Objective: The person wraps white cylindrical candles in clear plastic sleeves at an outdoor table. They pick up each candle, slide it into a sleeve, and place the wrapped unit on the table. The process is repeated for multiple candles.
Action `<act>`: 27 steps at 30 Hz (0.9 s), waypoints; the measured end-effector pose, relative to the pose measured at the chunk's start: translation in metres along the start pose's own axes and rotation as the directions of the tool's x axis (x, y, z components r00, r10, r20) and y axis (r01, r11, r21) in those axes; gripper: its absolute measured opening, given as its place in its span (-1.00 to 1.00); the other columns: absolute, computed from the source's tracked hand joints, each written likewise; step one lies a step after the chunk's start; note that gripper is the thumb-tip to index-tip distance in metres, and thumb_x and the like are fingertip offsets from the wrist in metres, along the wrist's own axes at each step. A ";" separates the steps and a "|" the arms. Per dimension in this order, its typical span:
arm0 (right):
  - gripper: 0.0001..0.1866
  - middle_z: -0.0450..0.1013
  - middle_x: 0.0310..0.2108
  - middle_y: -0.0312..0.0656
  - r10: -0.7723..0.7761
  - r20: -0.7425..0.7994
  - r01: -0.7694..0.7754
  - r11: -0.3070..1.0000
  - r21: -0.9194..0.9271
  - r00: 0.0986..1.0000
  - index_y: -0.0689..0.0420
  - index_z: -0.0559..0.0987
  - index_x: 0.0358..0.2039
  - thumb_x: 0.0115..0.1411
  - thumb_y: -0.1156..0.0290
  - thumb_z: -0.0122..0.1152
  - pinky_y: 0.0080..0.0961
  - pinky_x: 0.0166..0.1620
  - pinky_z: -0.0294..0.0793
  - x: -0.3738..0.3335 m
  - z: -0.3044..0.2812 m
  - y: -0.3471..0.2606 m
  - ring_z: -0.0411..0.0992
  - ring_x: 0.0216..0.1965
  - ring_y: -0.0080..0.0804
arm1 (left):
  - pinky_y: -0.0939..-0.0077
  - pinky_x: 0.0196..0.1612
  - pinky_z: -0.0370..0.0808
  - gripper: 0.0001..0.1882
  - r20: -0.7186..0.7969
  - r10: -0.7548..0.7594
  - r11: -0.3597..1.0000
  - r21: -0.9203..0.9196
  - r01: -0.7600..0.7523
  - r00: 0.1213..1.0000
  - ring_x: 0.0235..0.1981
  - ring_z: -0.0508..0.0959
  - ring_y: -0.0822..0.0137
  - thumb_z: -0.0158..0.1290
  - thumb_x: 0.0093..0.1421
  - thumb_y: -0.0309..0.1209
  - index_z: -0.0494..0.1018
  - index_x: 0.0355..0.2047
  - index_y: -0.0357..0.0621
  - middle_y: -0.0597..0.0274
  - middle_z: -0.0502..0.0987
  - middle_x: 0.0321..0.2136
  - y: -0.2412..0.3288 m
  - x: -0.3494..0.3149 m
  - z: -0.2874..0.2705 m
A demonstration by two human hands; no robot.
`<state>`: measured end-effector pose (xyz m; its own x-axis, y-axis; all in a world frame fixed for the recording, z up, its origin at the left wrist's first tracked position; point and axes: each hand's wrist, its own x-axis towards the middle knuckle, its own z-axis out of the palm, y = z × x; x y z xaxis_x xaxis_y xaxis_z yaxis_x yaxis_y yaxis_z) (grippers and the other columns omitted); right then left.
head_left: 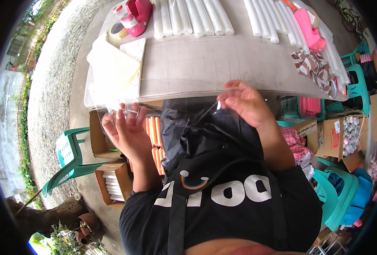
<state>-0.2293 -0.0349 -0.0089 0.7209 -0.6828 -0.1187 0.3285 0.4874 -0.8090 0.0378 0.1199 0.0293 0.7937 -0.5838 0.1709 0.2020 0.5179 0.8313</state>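
Note:
A clear plastic sheet (184, 86) is stretched between my two hands over my lap, at the table's near edge. My left hand (127, 127) has its fingers curled on the sheet's left side, near a pile of thin clear and whitish plastic sheets (118, 63). My right hand (244, 104) pinches the opposite side between thumb and fingers. The film is so transparent that its lower edge is hard to make out. White rods (192, 17), seemingly wrapped in clear plastic, lie in a row beyond my hands, with a second group of white rods (265, 19) farther right.
On the table (188, 59) stand a pink tape dispenser (141, 15), another pink dispenser (309, 32), a tape roll (119, 30) and a brown-and-white cloth (311, 68). Boxes (112, 182), green chairs (71, 153) and a crate (301, 108) surround me.

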 end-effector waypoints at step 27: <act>-0.33 0.55 -0.48 -0.22 -0.069 0.386 0.333 0.659 -0.675 0.920 0.12 0.38 0.11 0.03 0.34 0.53 -0.51 -0.26 0.48 -0.005 0.086 -0.032 0.54 -0.43 -0.50 | 0.42 -0.39 0.51 -0.65 0.953 -0.170 0.601 0.303 -0.739 0.252 -0.33 0.57 0.22 0.44 -0.19 -0.38 0.47 -0.46 -0.11 0.20 0.50 -0.20 0.041 0.018 0.053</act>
<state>-0.1905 -0.0006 0.0673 0.8759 -0.4518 0.1693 0.0448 -0.2732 -0.9609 0.0298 0.0971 0.0948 -0.3807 -0.8310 0.4057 -0.6393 0.5535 0.5338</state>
